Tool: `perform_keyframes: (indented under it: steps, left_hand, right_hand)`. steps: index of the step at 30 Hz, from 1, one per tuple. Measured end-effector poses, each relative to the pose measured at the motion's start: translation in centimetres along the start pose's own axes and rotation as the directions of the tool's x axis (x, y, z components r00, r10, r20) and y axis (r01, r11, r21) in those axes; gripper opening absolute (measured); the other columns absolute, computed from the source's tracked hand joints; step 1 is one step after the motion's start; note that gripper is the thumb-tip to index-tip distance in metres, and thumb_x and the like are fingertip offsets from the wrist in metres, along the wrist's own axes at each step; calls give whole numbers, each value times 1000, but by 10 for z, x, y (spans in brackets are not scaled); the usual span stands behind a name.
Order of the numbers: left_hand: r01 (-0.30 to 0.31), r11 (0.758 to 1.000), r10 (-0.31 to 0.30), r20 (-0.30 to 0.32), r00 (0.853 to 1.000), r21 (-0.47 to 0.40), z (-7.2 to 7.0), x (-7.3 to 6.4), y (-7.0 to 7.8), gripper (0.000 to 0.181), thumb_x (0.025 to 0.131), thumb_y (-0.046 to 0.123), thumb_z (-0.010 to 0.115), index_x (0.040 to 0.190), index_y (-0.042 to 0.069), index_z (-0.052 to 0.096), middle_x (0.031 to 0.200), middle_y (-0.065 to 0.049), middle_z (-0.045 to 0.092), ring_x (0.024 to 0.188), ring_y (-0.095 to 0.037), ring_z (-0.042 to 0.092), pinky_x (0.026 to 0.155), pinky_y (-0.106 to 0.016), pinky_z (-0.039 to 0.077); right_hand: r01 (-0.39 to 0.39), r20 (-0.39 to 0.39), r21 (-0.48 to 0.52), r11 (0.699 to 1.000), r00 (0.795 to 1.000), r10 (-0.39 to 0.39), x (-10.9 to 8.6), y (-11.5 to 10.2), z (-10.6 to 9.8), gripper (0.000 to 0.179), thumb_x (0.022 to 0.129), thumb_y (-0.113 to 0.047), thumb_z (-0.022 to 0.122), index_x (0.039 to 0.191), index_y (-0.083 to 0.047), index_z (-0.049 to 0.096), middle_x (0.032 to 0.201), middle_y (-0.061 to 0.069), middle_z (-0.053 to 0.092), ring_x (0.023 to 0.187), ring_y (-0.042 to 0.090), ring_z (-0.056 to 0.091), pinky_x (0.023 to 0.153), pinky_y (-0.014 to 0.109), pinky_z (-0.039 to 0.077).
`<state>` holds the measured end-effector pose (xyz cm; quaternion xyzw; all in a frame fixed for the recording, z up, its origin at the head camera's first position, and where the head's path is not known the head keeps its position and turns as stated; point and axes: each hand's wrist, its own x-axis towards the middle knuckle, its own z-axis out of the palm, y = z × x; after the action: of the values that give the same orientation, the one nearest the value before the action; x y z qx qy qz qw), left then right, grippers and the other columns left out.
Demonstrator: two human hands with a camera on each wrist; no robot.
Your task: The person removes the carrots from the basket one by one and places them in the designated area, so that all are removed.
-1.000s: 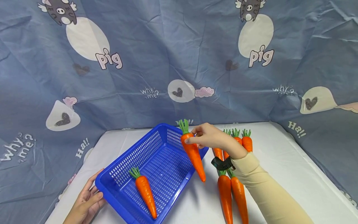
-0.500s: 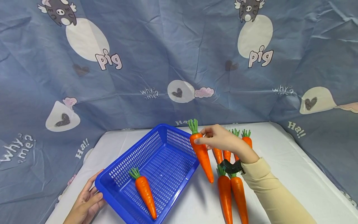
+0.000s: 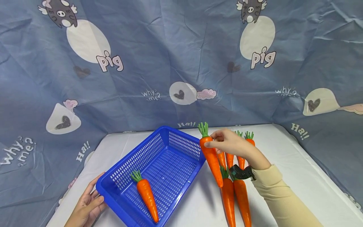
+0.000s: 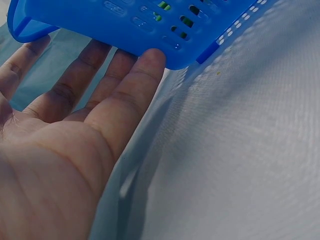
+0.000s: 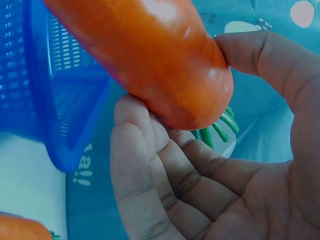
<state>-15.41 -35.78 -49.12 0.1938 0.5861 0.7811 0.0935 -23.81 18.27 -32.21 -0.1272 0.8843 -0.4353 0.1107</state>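
Observation:
In the head view my right hand (image 3: 231, 143) holds an orange carrot (image 3: 211, 157) near its leafy top, thumb on one side and fingers on the other. The carrot hangs tilted, right of a blue plastic basket (image 3: 184, 187). The right wrist view shows the thick end of this carrot (image 5: 165, 55) pinched between thumb and fingers. My left hand (image 3: 88, 205) touches the basket's near left corner. Its fingers reach out fairly straight against the basket wall (image 4: 90, 20) in the left wrist view. One carrot (image 3: 148, 197) lies inside the basket.
Several carrots lie on the white tabletop right of the basket, two nearer ones (image 3: 228, 198) and others behind, partly hidden by my right hand and wrist. A blue-grey printed cloth (image 3: 181, 56) hangs behind and around the table (image 3: 286, 157).
My right hand has moved right with the carrot, from over the basket's right rim to just beyond it. The left hand and basket stay put.

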Motion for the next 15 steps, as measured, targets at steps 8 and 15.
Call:
perform_keyframes:
  steps: [8,15]
  left_hand:
    - [-1,1000,1,-1,1000,-3,1,0,0,68,111,-5,37,166,35,33,154,10,60,136,-13,65,104,-36,61]
    - [18,1000,-18,-25,1000,9,2,0,1,68,111,-4,39,165,36,33,153,11,61,135,-13,66,103,-37,62]
  right_hand:
    - [-35,-18,19,999,999,36,-11,12,-6,54,97,-42,75,128,1,66,98,6,76,83,22,71,73,32,58]
    - [-28,-35,7,1000,999,29,-18,23,-10,63,98,-43,75,136,6,62,104,9,78,83,22,74,77,31,60]
